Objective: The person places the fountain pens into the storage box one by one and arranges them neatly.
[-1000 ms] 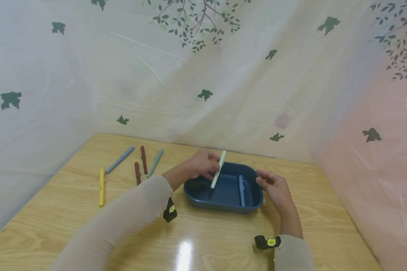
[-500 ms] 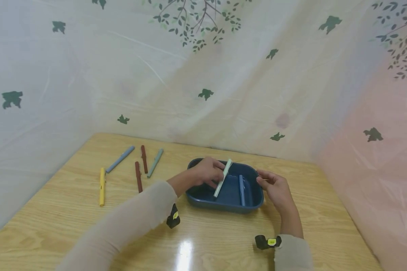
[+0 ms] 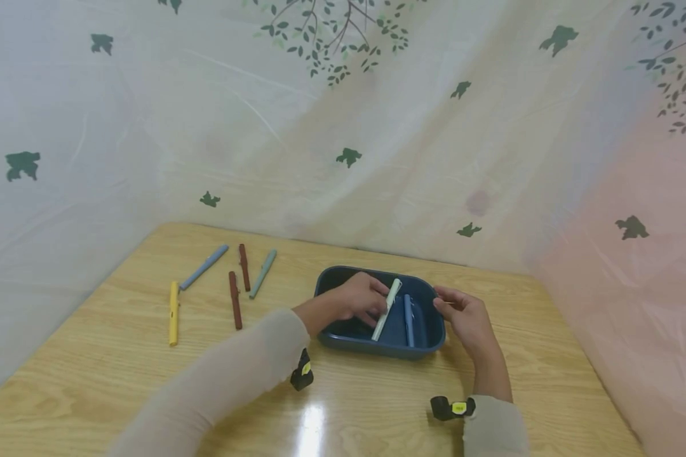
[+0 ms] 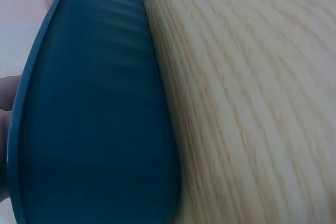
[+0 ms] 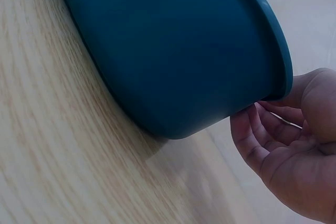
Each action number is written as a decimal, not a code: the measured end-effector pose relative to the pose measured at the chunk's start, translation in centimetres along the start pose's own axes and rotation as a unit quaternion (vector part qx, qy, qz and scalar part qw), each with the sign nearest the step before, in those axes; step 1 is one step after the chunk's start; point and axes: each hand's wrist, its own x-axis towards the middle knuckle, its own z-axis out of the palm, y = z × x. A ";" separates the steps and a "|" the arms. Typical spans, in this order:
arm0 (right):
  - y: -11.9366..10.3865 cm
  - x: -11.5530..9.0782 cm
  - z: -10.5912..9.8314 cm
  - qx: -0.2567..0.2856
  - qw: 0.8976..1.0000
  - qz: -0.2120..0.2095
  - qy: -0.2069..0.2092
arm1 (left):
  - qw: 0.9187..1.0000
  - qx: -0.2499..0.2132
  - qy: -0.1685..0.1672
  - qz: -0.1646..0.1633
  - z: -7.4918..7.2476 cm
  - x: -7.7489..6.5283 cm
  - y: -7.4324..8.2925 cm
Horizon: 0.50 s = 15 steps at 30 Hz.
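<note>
In the head view my left hand [image 3: 361,299] is inside the dark blue tray [image 3: 343,343], pinching a pale mint pen [image 3: 386,311] that slants down toward the tray's near wall. A blue pen [image 3: 408,320] lies in the tray to the right of it. My right hand [image 3: 465,317] grips the tray's right end; the right wrist view shows its thumb at the rim and curled fingers [image 5: 245,132] under it. From the left wrist view, the tray's outer wall [image 4: 94,108] hides most of the left hand and all of the pen.
On the wooden table [image 3: 377,412], to the left, lie a yellow pen [image 3: 174,314], a light blue pen [image 3: 204,267], two dark red pens, one nearer [image 3: 235,301] and one farther [image 3: 244,267], and a grey-green pen [image 3: 263,273]. A printed curtain [image 3: 297,190] hangs behind the table.
My left hand has moved right and lower into the tray with the mint pen, bringing it closer to the blue pen. The right hand keeps its place at the tray's end.
</note>
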 end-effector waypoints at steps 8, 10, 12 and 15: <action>0.0 0.0 0.0 0.006 1.000 0.002 0.001 | 0.999 -0.022 -0.002 -0.045 0.8 0.7 -0.5; 0.0 0.0 0.0 0.006 1.000 0.002 0.001 | 0.998 -0.028 -0.002 -0.051 1.0 1.0 -0.8; 0.0 0.0 0.0 0.007 1.000 0.002 0.002 | 0.998 -0.031 0.000 -0.052 1.1 1.1 -1.0; 0.0 0.0 0.0 0.007 1.000 0.000 0.002 | 0.998 -0.035 0.003 -0.052 1.4 1.2 -1.3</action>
